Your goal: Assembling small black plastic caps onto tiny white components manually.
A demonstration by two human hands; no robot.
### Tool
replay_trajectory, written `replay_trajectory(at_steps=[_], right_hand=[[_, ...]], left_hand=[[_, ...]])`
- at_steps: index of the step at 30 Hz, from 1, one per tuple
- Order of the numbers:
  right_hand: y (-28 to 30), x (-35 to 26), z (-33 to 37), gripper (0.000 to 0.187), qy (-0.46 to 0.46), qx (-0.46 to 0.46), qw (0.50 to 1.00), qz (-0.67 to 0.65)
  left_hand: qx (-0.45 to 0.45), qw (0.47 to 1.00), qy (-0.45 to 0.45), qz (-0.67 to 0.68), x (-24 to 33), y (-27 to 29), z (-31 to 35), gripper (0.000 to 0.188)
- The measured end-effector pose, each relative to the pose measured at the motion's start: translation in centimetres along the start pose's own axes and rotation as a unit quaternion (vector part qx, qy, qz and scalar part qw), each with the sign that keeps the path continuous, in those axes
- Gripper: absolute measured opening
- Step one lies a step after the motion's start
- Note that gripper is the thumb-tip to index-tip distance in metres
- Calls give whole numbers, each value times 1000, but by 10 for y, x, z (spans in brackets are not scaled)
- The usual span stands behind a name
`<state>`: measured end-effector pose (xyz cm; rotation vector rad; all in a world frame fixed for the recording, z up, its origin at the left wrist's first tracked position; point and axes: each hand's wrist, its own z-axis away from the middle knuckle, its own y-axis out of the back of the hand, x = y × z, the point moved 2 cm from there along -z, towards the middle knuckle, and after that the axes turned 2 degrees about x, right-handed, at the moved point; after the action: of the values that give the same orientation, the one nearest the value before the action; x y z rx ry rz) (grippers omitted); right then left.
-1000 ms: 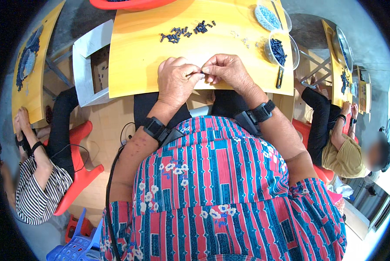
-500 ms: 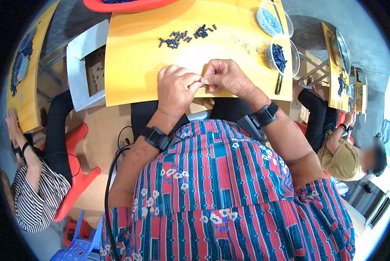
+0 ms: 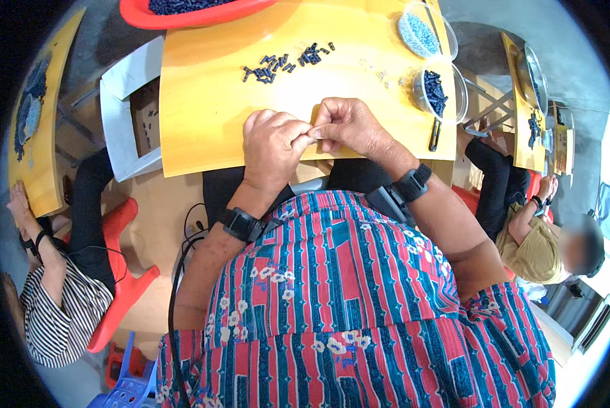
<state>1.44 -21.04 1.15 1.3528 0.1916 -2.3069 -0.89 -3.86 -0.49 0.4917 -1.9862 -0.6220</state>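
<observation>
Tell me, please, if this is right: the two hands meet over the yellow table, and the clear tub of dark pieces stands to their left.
The side is wrong: the head view shows the clear tub of dark pieces to the right of the left hand and right hand, which do meet over the yellow table.

Glare whitens the yellow tabletop (image 3: 203,115), and fisheye distortion bends its edges.
</observation>
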Motion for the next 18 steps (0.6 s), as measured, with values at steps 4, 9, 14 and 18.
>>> replay_trajectory(at_steps=[4, 9, 14, 18], right_hand=[[13, 13, -10, 14, 43, -39, 991, -119], [1, 10, -8, 29, 120, -48, 983, -131], [-9, 4, -4, 35, 202, -2, 972, -120], [-12, -8, 3, 35, 249, -8, 969, -3]], left_hand=[[-31, 999, 24, 35, -7, -3, -8, 14], [-52, 967, 139, 206, -17, 8, -4, 11], [-68, 876, 254, 405, -18, 14, 3, 12], [-100, 842, 289, 445, -19, 15, 7, 13]])
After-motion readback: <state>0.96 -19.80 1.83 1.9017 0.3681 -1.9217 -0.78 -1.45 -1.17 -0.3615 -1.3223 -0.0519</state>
